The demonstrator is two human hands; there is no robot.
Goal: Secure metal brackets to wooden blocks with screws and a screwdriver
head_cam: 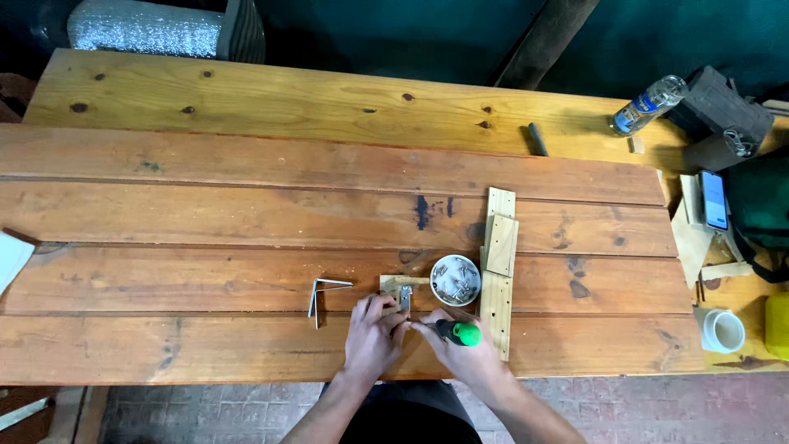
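Note:
My left hand [371, 333] presses on a small wooden block [394, 284] with a metal hinge plate [405, 299] on it, near the front edge of the wooden table [205, 214]. My right hand [460, 349] grips a screwdriver with a green and black handle [457, 331], its tip pointing left at the hinge plate. A small white bowl of screws [455, 279] sits just behind the hands. A bent metal bracket [322, 293] lies to the left of my left hand.
Stacked pale wood strips [498, 263] lie right of the bowl. At the far right are a plastic bottle [647, 104], a dark case [719, 115], a phone [713, 200], a green bag [760, 201] and a white cup [724, 330]. A silver roll [148, 29] is at the back left.

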